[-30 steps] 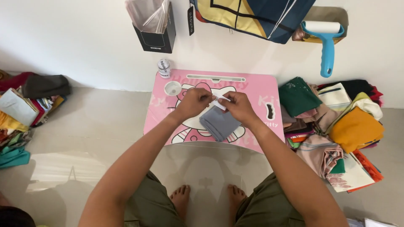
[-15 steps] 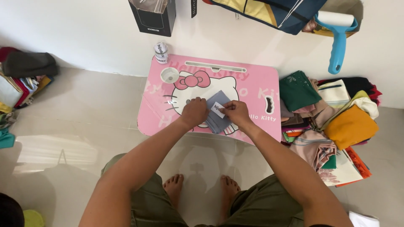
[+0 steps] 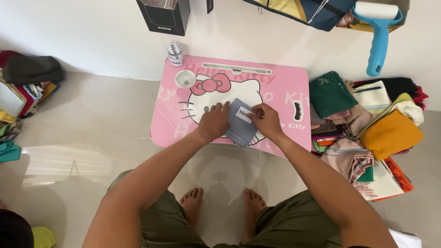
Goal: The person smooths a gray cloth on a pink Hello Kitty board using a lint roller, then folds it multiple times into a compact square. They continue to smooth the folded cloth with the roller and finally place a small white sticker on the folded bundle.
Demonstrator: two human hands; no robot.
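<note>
A folded grey-blue cloth lies on a small pink lap table with a white cartoon cat print. A small white label sits on the cloth's upper part. My left hand presses on the cloth's left edge. At the label's right end, the fingertips of my right hand pinch it against the cloth.
A roll of labels stands at the table's far left corner, by a round cup hole. Folded cloths in several colours are heaped to the right, more to the left. A blue lint roller and a black box lie by the wall.
The view has shifted and drawn closer. Both hands stay on the cloth, and the white label now lies flatter on it under my right fingers.
</note>
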